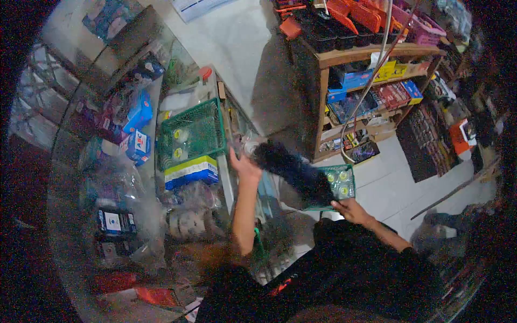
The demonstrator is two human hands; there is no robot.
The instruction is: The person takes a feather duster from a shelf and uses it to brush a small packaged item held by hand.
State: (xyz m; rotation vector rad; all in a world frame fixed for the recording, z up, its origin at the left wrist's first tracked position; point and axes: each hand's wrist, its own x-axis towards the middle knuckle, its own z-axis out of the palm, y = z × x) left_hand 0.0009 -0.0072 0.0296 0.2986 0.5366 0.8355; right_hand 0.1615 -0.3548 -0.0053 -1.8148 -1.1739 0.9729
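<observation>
Glass-fronted counter (228,185) carries a green basket (218,121), a blue-and-yellow box (191,174) directly on its near side.

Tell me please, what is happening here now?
The person's left hand is beside a green basket of round items; blur hides whether it grips anything. The right hand is at the near edge of a second basket, also with round items. A dark object is between the hands; I cannot identify it.
</observation>
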